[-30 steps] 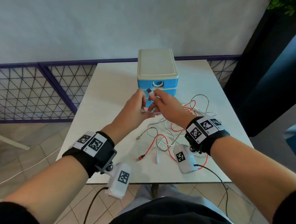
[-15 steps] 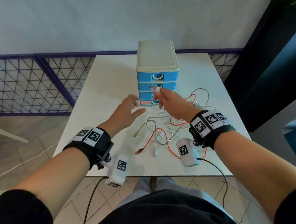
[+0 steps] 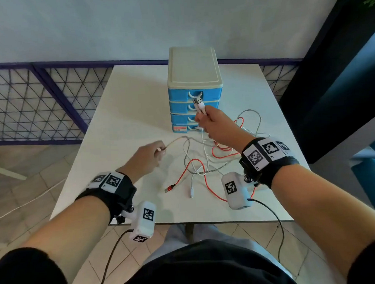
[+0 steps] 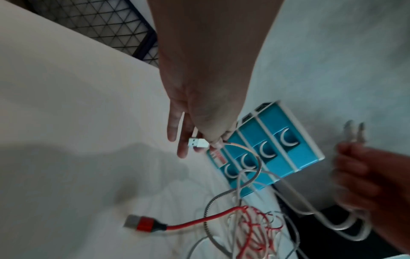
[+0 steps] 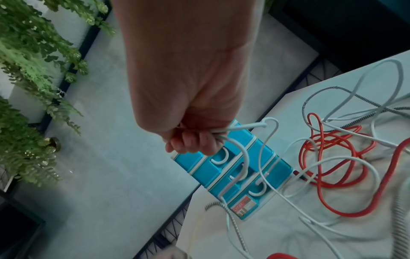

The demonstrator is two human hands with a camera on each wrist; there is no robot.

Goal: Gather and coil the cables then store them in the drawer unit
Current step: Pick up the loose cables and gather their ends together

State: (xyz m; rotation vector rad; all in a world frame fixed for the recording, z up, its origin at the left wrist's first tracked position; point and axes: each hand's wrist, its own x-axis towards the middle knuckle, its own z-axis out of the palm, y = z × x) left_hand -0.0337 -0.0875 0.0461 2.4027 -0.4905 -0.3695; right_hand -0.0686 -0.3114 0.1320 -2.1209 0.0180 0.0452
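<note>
- Our right hand (image 3: 214,124) has a closed grip on a bunch of white cable ends, USB plug (image 3: 198,102) poking up, raised in front of the blue drawer unit (image 3: 195,93).
- Our left hand (image 3: 147,158) pinches the plug of the braided cable (image 3: 182,140), low and to the left.
- That cable's length runs rightward from the left grip into the tangle (image 3: 205,162) on the table (image 3: 136,96), below the right hand.
- So the slack lies between both grips, and we'd guess the right hand's nearer for coiling. Drawers all look shut.
</note>
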